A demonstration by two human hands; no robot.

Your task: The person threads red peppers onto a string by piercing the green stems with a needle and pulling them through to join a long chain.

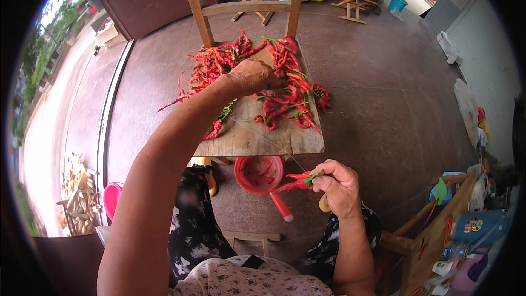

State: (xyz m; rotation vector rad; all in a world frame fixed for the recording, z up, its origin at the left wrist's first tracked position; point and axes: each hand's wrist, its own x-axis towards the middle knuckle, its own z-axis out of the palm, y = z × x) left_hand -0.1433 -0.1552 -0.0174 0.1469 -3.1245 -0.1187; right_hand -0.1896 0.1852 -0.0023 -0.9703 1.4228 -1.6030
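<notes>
My right hand (339,187) pinches two red chili peppers (296,184) by their green stems, in front of the wooden chair seat (254,142). A thin thread (267,137) runs from these stems up across the seat, past a short bunch of chilies (218,125) partly behind my left forearm. Over the seat, my left hand (252,77) reaches to the edge of the right-hand chili heap (287,100). Its fingertips are turned away, so whether they grip a chili is hidden. A second heap of wrinkled chilies (209,63) lies left of that hand.
Below the seat's front edge is a red plastic dipper (280,206) with chili bits inside. A pink basin (111,200) and dried corn husks (78,197) are at left. A cluttered wooden stand (404,244) is at right. Folding stools (354,6) stand farther back.
</notes>
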